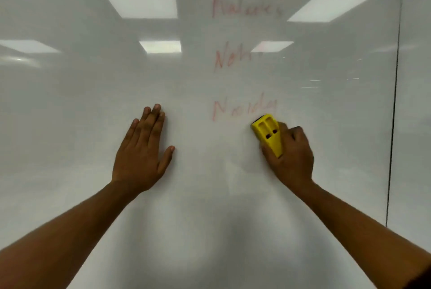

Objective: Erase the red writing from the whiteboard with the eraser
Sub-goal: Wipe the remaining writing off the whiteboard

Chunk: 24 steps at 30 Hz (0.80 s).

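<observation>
On the whiteboard [210,195], low and right of centre, I see the yellow eraser [268,133] pressed to the surface, its top end touching the tail of the lowest line of red writing [245,107]. Right hand [291,153]: fingers and thumb wrapped around the eraser's lower half, grip clamped on it. Left hand [142,148]: fingers straight, laid flat on the board well to the left of the writing, holding nothing.

Three lines of red writing in a column: top [245,8], middle [233,58], lowest. All look faint and blurred; I cannot read them.

Handling, my judgement: eraser looks like a rigid moulded plastic shell, light, not fragile. A dark strip shows at its top edge, likely the pad. Holding the sides of the shell, as now, seems right; it keeps the pad flat. Board is glossy and should let it slide easily.

Room: open board above, left and below the writing. Dark vertical seam [396,78] marks the panel's right edge, apart from the words. Strokes up and leftward have free run.
</observation>
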Motion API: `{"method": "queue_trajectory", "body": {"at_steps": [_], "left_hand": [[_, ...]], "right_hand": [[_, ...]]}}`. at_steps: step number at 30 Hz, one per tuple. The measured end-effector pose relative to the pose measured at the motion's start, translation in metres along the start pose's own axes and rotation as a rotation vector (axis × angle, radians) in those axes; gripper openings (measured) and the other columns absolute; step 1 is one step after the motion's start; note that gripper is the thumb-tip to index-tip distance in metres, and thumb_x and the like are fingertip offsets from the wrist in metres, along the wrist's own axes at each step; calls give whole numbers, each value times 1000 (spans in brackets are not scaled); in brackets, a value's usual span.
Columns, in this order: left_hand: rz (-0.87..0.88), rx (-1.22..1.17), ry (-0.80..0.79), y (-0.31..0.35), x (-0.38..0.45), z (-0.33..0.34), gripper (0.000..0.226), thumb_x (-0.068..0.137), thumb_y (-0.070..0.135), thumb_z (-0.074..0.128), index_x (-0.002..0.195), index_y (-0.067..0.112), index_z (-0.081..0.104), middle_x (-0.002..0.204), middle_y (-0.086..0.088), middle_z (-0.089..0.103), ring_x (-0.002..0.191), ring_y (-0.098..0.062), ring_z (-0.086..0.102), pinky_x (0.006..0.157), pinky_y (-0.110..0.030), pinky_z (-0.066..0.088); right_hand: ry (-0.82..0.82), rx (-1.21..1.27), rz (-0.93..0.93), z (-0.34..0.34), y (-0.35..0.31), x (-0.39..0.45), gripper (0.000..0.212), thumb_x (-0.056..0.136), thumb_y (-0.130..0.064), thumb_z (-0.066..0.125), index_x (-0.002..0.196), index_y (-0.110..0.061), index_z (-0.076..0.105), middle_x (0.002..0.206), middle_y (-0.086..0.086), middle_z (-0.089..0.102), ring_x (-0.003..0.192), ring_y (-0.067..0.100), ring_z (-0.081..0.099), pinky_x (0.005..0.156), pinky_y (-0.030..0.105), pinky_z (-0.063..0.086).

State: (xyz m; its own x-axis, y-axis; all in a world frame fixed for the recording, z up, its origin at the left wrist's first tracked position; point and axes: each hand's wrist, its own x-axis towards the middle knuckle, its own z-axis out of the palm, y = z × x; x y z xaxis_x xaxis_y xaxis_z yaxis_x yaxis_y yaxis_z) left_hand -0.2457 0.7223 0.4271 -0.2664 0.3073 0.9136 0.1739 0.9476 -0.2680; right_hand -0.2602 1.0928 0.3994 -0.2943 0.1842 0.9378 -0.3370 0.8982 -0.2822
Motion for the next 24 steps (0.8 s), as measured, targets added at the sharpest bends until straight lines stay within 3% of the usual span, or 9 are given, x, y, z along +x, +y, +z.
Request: {"method": "queue_trajectory", "body": {"at_steps": [2,3,5,7,9,11,17,22,24], "left_hand": [[-27,-16,30,-9,31,-5,82,106,51,35,170,8,10,179,-7,4,166,-20,0,134,-32,-2],[-37,-20,36,-12,48,-8,82,106,51,35,170,8,9,179,-7,4,166,-20,-1,134,-32,-2],[-41,-21,43,-11,73,-8,81,105,51,32,170,7,9,179,-8,4,166,-22,-1,134,-34,-2],[-42,-5,74,-8,81,-3,80,106,49,32,169,6,10,179,-10,4,166,-24,1,134,-36,-1],[-43,13,115,-8,76,6,79,106,48,32,170,7,11,179,-10,6,166,-26,4,135,-36,-1],[-27,22,136,-9,75,10,79,106,49,32,170,8,10,179,-10,6,166,-25,3,135,-36,-1],[-26,36,139,-9,76,12,80,105,48,31,170,9,6,179,-8,2,166,-24,0,135,-37,-1],[-24,31,135,-10,74,10,79,106,49,30,170,9,8,179,-8,3,166,-23,0,135,-36,-1],[-23,38,139,-9,74,11,79,106,49,30,170,9,8,179,-8,3,166,-23,0,135,-38,1]], "right_hand": [[80,60,272,-8,4,50,62,89,-55,66,140,-22,50,108,9,48,97,34,57,71,33,39],[95,60,315,-9,-3,70,63,90,-56,64,141,-22,49,110,10,48,100,36,57,73,33,39],[103,17,224,-8,-20,87,65,90,-58,62,142,-22,47,111,10,47,102,32,55,73,33,38],[49,-23,7,-8,-28,75,65,90,-58,60,144,-23,45,109,6,46,99,25,50,69,31,38],[-31,-81,-198,-10,-12,55,68,89,-61,54,145,-24,45,106,2,45,95,22,49,63,29,37],[-50,-125,-280,-18,12,56,70,87,-64,50,145,-24,47,105,1,45,94,24,52,61,28,36],[135,-42,32,-4,-28,101,69,89,-58,58,144,-17,47,110,13,49,103,34,51,71,37,43],[61,-134,-473,11,-35,46,65,94,-54,57,143,-11,53,102,10,51,92,28,51,56,34,46],[77,-159,-486,6,-15,55,65,93,-55,58,142,-12,55,102,9,51,91,28,52,56,34,47]]}}
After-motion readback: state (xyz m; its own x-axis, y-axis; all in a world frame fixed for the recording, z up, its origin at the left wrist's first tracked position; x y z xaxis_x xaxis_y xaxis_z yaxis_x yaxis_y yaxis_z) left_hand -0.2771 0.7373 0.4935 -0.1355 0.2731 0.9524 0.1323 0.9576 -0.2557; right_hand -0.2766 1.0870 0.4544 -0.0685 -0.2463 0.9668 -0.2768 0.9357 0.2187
